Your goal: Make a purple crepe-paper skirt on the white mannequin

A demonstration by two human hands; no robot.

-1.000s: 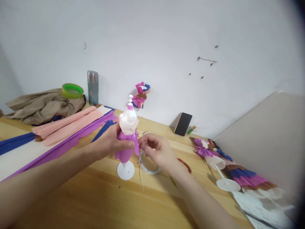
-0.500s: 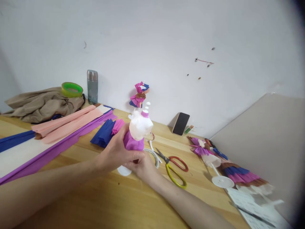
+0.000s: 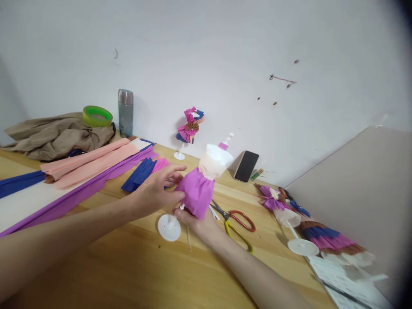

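A miniature dress form [image 3: 216, 159] with a white bodice, a purple collar and a purple paper skirt [image 3: 198, 193] leans to the right above the table. My right hand [image 3: 193, 219] is closed around its stand just under the skirt, its fingers mostly hidden. The form's round white base [image 3: 169, 228] shows at the lower left. My left hand [image 3: 161, 191] is open beside the skirt's left edge, fingers spread; whether the thumb touches the paper I cannot tell. Behind that hand lie folded blue crepe paper [image 3: 139, 175] and a pink piece [image 3: 160, 164].
Scissors [image 3: 233, 219] with red and yellow handles lie right of my hand. Purple, white and peach crepe paper [image 3: 93, 165] covers the left side. A decorated form [image 3: 189, 128], a flask [image 3: 125, 113] and a phone [image 3: 246, 166] stand by the wall; dressed forms [image 3: 302, 247] lie right.
The dress form has tilted to the right, and its skirt and base now show more. My left hand has let go of it and opened; my right hand still holds it.
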